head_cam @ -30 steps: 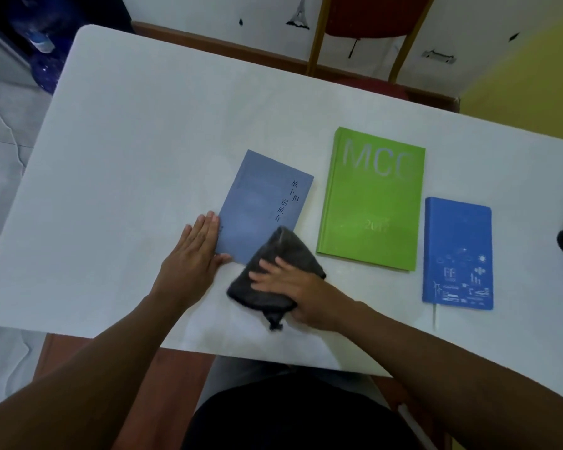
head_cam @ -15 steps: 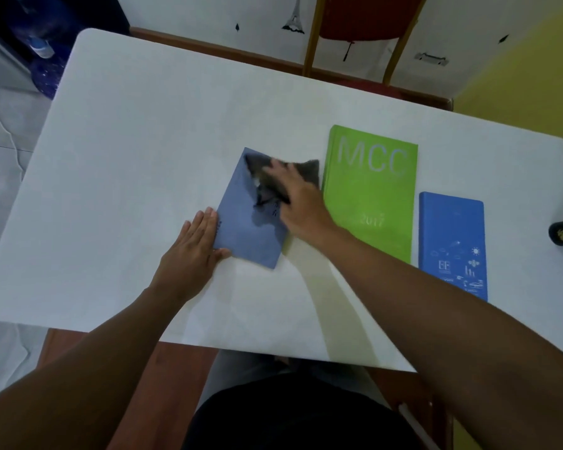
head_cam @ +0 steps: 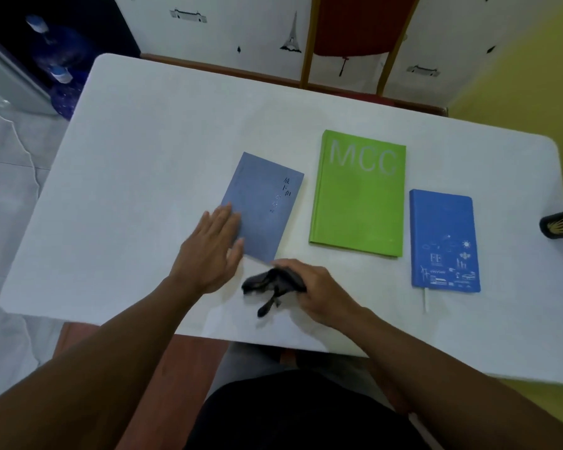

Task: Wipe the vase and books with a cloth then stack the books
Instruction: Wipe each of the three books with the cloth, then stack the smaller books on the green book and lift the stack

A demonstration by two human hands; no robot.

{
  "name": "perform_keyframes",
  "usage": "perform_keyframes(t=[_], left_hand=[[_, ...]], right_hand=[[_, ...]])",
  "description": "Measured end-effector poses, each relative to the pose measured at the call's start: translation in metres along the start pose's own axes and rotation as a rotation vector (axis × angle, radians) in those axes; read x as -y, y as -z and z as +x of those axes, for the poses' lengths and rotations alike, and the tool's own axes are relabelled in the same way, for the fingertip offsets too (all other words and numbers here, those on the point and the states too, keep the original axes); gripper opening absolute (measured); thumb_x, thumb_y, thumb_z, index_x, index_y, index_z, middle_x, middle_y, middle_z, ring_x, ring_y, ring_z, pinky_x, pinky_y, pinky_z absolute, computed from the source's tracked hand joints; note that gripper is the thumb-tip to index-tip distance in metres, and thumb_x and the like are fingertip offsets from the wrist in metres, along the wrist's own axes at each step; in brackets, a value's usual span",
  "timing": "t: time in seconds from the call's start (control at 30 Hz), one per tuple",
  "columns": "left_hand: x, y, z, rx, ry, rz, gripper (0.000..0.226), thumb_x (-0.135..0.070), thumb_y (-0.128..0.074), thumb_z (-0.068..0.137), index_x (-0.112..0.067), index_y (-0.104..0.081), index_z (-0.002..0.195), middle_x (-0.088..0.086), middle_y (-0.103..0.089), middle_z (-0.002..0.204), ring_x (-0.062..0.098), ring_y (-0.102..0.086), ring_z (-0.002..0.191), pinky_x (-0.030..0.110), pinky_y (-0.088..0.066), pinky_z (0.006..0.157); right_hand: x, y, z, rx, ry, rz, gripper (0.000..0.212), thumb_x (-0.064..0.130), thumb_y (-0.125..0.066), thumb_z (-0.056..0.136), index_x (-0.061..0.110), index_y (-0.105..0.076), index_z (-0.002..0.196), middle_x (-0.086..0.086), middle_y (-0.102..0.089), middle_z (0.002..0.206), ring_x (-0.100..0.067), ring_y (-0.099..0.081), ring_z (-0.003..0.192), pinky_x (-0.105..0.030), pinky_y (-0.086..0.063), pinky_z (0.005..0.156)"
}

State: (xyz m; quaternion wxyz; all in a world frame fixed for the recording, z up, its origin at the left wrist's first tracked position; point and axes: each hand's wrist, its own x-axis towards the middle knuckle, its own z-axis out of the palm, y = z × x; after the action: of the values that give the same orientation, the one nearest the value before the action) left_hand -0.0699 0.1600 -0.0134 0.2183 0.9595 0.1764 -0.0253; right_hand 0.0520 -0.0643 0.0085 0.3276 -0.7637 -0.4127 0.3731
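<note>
Dark grey cloth [head_cam: 273,284] is bunched in my right hand [head_cam: 319,293], fingers curled around it, near the table's [head_cam: 143,131] front edge. My left hand [head_cam: 208,251] lies spread flat, fingertips on the slate-blue book's [head_cam: 264,206] near-left corner. Green book [head_cam: 359,193] lies mid-table, bright blue notebook [head_cam: 444,241] beside it, black vase [head_cam: 561,224] at the right edge.

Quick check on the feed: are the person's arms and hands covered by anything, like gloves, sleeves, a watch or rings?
Nothing that shows. Both forearms are bare up to the frame edge, with no sleeves in view. The left hand and right hand wear no gloves, and no watch, band or rings are visible on wrists or fingers.
</note>
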Motion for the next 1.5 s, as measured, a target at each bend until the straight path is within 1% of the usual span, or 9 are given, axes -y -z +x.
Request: perform_keyframes(t=[0.1, 0.2, 0.37, 0.57, 0.7, 0.87, 0.97, 1.23, 1.5], left_hand=[[-0.053, 0.004, 0.008, 0.009, -0.186, -0.123, 0.074, -0.064, -0.041, 0.095, -0.011, -0.048, 0.146, 0.011, -0.051, 0.15, 0.026, -0.048, 0.138, 0.042, -0.045, 0.107], [-0.102, -0.002, 0.021, 0.12, -0.32, -0.107, 0.087, -0.074, -0.058, 0.08, -0.017, -0.05, 0.144, 0.005, -0.065, 0.134, 0.023, -0.064, 0.117, 0.039, -0.055, 0.086], [-0.142, -0.018, 0.032, 0.087, -0.443, -0.016, 0.058, -0.01, -0.075, 0.086, -0.009, -0.058, 0.141, 0.018, -0.078, 0.101, 0.041, -0.072, 0.071, 0.041, -0.053, 0.055], [-0.141, -0.015, 0.034, -0.043, -0.5, -0.038, 0.037, 0.001, -0.081, 0.079, -0.004, -0.075, 0.115, 0.015, -0.079, 0.102, 0.037, -0.076, 0.072, 0.042, -0.061, 0.054], [-0.14, -0.015, 0.026, -0.107, -0.523, -0.045, 0.046, -0.004, -0.089, 0.069, -0.006, -0.077, 0.113, 0.011, -0.077, 0.115, 0.03, -0.078, 0.091, 0.042, -0.065, 0.067], [-0.126, -0.044, -0.001, 0.218, -0.508, 0.121, 0.065, -0.042, -0.079, 0.066, -0.015, -0.072, 0.125, 0.005, -0.074, 0.124, 0.026, -0.069, 0.108, 0.038, -0.053, 0.098], [-0.126, -0.064, -0.012, 0.161, -0.428, 0.105, 0.066, -0.058, -0.062, 0.086, -0.015, -0.063, 0.135, 0.006, -0.067, 0.133, 0.025, -0.063, 0.115, 0.038, -0.045, 0.105], [-0.135, -0.094, -0.009, 0.332, -0.24, 0.341, 0.072, -0.056, -0.013, 0.101, -0.019, -0.002, 0.162, 0.003, 0.006, 0.169, 0.027, 0.002, 0.157, 0.051, -0.008, 0.126], [-0.185, -0.089, 0.027, 0.172, -0.412, 0.277, 0.059, -0.039, -0.035, 0.104, -0.004, -0.045, 0.149, 0.016, -0.044, 0.156, 0.031, -0.035, 0.149, 0.051, -0.023, 0.124]], right_hand=[[-0.005, 0.03, -0.005, -0.019, -0.122, 0.014, 0.052, 0.033, -0.07, 0.082, 0.015, -0.065, 0.13, -0.008, -0.075, 0.115, -0.02, -0.07, 0.102, -0.031, -0.055, 0.088], [-0.014, 0.055, -0.008, 0.022, -0.194, -0.077, 0.037, 0.021, -0.079, 0.086, 0.014, -0.069, 0.121, -0.004, -0.076, 0.108, -0.021, -0.072, 0.094, -0.031, -0.056, 0.078], [-0.02, 0.086, -0.031, 0.06, -0.25, -0.146, 0.046, 0.016, -0.077, 0.085, 0.019, -0.066, 0.129, 0.002, -0.073, 0.11, -0.017, -0.07, 0.091, -0.028, -0.059, 0.077], [-0.033, 0.106, -0.067, -0.044, -0.219, -0.307, 0.047, 0.002, -0.058, 0.093, 0.025, -0.066, 0.134, -0.005, -0.074, 0.123, -0.027, -0.068, 0.108, -0.04, -0.056, 0.088], [-0.035, 0.102, -0.08, -0.249, -0.073, -0.428, 0.053, 0.003, -0.06, 0.088, 0.026, -0.067, 0.135, 0.002, -0.072, 0.131, -0.024, -0.069, 0.115, -0.043, -0.059, 0.092], [-0.066, 0.069, -0.093, 0.082, -0.171, -0.569, 0.061, 0.042, -0.064, 0.085, 0.03, -0.056, 0.145, 0.003, -0.049, 0.158, -0.021, -0.049, 0.143, -0.042, -0.045, 0.115], [-0.086, 0.046, -0.096, -0.041, -0.118, -0.544, 0.064, 0.041, -0.061, 0.093, 0.016, -0.05, 0.151, -0.007, -0.036, 0.166, -0.025, -0.03, 0.156, -0.045, -0.033, 0.124], [-0.121, 0.027, -0.099, -0.044, -0.078, -0.659, 0.073, 0.044, -0.04, 0.105, 0.016, -0.011, 0.165, -0.002, -0.003, 0.175, -0.021, -0.001, 0.162, -0.043, -0.01, 0.132], [-0.126, 0.057, -0.104, -0.257, -0.01, -0.358, 0.06, 0.007, -0.041, 0.107, 0.008, -0.02, 0.163, -0.008, -0.013, 0.173, -0.019, -0.007, 0.162, -0.034, -0.011, 0.132]])
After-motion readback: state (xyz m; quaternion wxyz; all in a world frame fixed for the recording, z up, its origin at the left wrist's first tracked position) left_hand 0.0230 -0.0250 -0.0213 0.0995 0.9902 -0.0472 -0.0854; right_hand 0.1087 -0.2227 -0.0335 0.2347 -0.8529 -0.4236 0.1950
